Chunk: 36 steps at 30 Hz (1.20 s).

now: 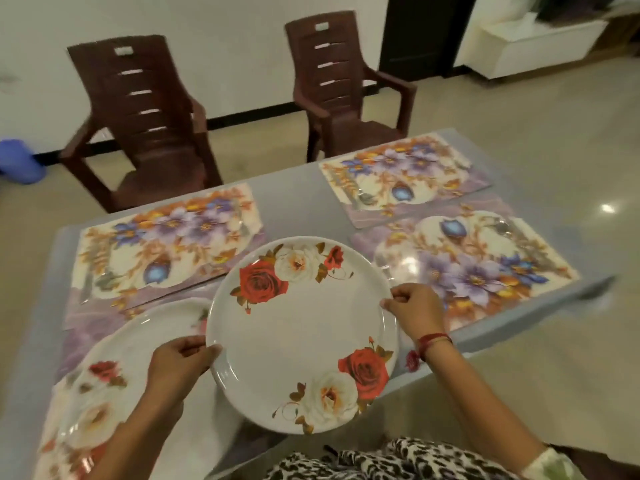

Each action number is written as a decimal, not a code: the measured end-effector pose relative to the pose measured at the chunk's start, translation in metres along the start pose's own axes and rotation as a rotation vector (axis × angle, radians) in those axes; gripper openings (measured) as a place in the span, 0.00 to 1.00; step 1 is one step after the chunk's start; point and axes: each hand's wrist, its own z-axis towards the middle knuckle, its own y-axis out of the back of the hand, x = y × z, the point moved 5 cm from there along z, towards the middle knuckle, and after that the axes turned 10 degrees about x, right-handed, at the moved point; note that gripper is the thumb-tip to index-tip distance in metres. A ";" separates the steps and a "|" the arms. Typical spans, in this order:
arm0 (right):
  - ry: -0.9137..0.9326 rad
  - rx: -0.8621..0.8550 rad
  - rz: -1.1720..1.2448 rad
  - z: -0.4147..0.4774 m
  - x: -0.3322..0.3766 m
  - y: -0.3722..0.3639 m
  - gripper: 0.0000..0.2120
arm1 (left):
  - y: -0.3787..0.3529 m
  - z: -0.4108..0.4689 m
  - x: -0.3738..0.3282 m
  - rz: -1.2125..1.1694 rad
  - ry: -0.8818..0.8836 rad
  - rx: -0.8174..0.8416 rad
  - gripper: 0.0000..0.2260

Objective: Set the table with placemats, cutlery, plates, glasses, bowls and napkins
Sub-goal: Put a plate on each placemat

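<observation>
Two rose-patterned plates: the left hand [180, 358] grips and the right hand [415, 310] pinches opposite rims of the held plate [301, 334], over the near edge of the grey table [304, 206]. The second plate [114, 358] lies on the near-left placemat [83, 327]. Three more floral placemats are the far-left placemat [166, 244], far-right placemat [405, 171] and near-right placemat [478, 265]. Two brown chairs [145, 109] stand on the tiled floor [554, 133].

Rose-printed white plate [301, 336] above floral placemats [166, 244]
</observation>
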 end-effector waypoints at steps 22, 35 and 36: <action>-0.143 -0.063 -0.215 0.166 -0.152 0.236 0.05 | -0.337 0.054 -0.062 0.121 0.105 0.098 0.04; -0.088 0.133 -0.377 0.207 -0.145 0.239 0.16 | -0.361 0.031 -0.075 0.116 0.162 -0.168 0.06; -0.079 0.142 -0.377 0.209 -0.145 0.239 0.16 | -0.362 0.028 -0.077 0.121 0.167 -0.188 0.05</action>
